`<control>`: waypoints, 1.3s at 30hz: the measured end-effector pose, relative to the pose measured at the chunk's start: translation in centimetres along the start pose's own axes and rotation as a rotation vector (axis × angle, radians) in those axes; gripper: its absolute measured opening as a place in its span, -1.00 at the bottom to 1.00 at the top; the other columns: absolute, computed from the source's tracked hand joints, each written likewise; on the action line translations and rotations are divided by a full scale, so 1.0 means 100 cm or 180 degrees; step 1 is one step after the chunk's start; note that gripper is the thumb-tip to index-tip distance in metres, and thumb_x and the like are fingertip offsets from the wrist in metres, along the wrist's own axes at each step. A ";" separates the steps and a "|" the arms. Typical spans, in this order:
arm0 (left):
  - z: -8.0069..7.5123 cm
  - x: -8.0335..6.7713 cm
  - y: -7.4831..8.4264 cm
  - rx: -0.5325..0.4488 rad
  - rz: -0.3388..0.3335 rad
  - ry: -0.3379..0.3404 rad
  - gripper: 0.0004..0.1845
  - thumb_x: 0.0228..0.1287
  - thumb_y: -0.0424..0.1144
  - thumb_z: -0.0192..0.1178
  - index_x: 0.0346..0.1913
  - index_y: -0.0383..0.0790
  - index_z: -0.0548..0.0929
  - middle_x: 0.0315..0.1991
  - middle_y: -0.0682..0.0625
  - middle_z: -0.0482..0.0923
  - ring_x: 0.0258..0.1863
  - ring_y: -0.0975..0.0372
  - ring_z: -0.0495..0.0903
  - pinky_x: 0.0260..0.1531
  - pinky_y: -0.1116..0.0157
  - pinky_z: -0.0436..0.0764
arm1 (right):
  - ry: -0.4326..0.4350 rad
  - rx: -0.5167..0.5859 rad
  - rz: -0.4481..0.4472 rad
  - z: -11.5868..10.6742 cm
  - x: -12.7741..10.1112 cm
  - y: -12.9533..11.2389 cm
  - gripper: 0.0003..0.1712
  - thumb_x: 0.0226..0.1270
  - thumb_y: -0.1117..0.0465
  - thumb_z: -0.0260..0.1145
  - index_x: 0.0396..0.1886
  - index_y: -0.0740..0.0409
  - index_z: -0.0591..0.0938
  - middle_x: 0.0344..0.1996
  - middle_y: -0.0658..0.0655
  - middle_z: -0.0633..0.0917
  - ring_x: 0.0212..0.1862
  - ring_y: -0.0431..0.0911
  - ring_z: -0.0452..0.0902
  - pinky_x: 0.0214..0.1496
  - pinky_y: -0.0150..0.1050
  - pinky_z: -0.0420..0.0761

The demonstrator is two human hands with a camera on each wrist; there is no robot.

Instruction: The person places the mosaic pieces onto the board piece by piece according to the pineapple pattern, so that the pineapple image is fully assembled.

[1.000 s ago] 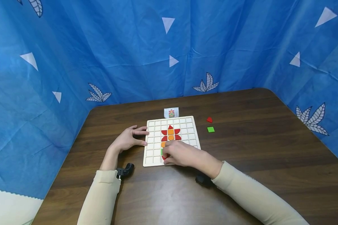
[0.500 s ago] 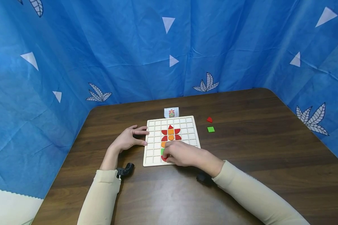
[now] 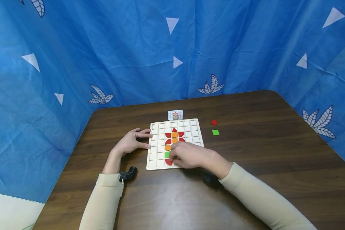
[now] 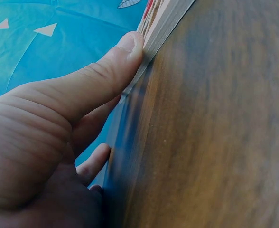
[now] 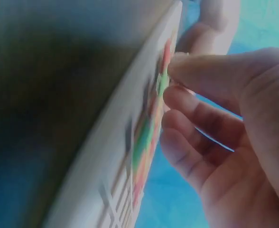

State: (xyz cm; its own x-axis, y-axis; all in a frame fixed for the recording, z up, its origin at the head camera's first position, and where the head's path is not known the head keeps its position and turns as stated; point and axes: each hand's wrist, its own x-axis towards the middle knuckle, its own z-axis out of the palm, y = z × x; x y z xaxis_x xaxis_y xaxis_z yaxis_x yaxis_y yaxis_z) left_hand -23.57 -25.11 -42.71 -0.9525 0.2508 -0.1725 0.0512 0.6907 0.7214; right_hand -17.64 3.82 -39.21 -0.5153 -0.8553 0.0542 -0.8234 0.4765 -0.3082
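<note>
Wooden grid board, pale, set flat near the middle of a dark wood-grain tabletop. Inlaid in its cells: a flower figure of red petal pieces around orange pieces, with an orange round piece below, then a green square tile, then a red curved piece in the row nearest the person. Left hand: fingers straight and lightly spread, thumb and fingertips pressed against the board's left edge; the left wrist view shows the thumb flat to that edge. Right hand: resting over the board's near rows, fingers bent, fingertips touching the pieces just beside the green tile; whether it pinches a piece cannot be told. Off the board, to its right and well apart: one loose red piece and one loose green square. Small pattern card just beyond the board's far edge. Blue printed cloth surrounds the tabletop.
</note>
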 end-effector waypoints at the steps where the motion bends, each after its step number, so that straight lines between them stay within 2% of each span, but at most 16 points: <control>1: 0.000 0.000 0.000 0.0008 0.0000 0.0001 -0.51 -0.13 0.06 0.48 -0.01 0.27 0.69 0.29 0.33 0.38 0.51 0.11 -0.19 0.37 -0.23 -0.09 | -0.0005 0.0016 0.0028 -0.002 -0.001 0.003 -0.93 0.20 0.15 0.36 -0.33 -0.05 0.73 -0.44 -0.17 0.59 -0.34 -0.27 0.42 -0.24 -0.43 0.51; 9: 0.000 0.000 -0.001 0.0022 -0.0013 0.0016 -0.51 -0.16 0.08 0.49 -0.03 0.30 0.69 0.29 0.35 0.38 0.51 0.13 -0.19 0.37 -0.23 -0.06 | 0.0034 0.0237 0.0623 -0.026 -0.014 0.036 -0.85 0.17 0.14 0.39 -0.24 -0.07 0.74 -0.31 -0.17 0.64 -0.22 -0.18 0.50 -0.12 -0.36 0.54; 13: 0.000 0.000 -0.002 0.0018 -0.0006 0.0021 -0.51 -0.17 0.08 0.49 -0.03 0.30 0.69 0.29 0.36 0.38 0.51 0.13 -0.19 0.37 -0.23 -0.06 | 0.0160 0.0431 0.0918 -0.037 -0.025 0.059 -0.83 0.18 0.17 0.38 -0.21 -0.06 0.74 -0.28 -0.16 0.63 -0.22 -0.16 0.48 -0.16 -0.34 0.55; 18: 0.000 0.000 -0.002 0.0008 -0.0008 0.0022 -0.49 -0.18 0.09 0.49 -0.02 0.30 0.68 0.28 0.36 0.38 0.51 0.13 -0.19 0.37 -0.23 -0.07 | 0.0355 0.0595 0.1099 -0.045 -0.043 0.088 -0.81 0.17 0.22 0.39 -0.19 0.00 0.73 -0.29 -0.06 0.62 -0.24 -0.09 0.46 -0.22 -0.29 0.54; 24: 0.001 0.000 -0.003 0.0027 -0.0007 0.0011 -0.48 -0.17 0.10 0.49 0.00 0.31 0.67 0.29 0.35 0.37 0.51 0.12 -0.19 0.36 -0.25 -0.06 | 0.0481 0.0672 0.1356 -0.049 -0.064 0.115 -0.72 0.12 0.21 0.43 -0.12 -0.01 0.70 -0.18 0.00 0.65 -0.13 -0.03 0.47 -0.09 -0.18 0.57; 28: 0.002 0.000 -0.003 0.0022 -0.0005 0.0010 -0.47 -0.17 0.09 0.48 0.01 0.31 0.67 0.30 0.35 0.36 0.51 0.12 -0.19 0.36 -0.25 -0.06 | 0.0457 0.0671 0.1573 -0.050 -0.076 0.129 -0.66 0.09 0.21 0.46 -0.08 -0.01 0.69 -0.10 0.01 0.63 -0.04 0.01 0.47 0.01 -0.08 0.58; 33: 0.001 0.000 -0.003 0.0007 -0.0010 0.0021 -0.48 -0.17 0.08 0.49 0.00 0.30 0.67 0.29 0.35 0.37 0.51 0.12 -0.19 0.36 -0.25 -0.08 | 0.0292 0.0744 0.1820 -0.047 -0.088 0.142 -0.62 0.07 0.22 0.47 -0.05 -0.01 0.68 -0.03 0.07 0.59 -0.02 0.04 0.46 0.00 -0.07 0.58; 39: 0.001 -0.001 -0.002 0.0033 -0.0002 0.0011 -0.47 -0.16 0.08 0.48 0.01 0.29 0.67 0.30 0.34 0.37 0.51 0.12 -0.19 0.36 -0.24 -0.07 | 0.0250 0.0737 0.1842 -0.041 -0.090 0.148 -0.66 0.09 0.25 0.44 -0.08 0.00 0.68 -0.05 0.11 0.60 -0.09 0.02 0.45 -0.05 -0.10 0.57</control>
State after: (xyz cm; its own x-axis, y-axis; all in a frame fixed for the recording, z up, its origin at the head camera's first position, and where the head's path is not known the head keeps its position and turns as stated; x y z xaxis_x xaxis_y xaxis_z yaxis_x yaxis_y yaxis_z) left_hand -23.48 -25.21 -42.92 -0.9536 0.2479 -0.1707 0.0536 0.6978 0.7143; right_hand -26.16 19.44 -40.33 -0.8854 -0.4502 -0.1161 -0.3374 0.7939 -0.5058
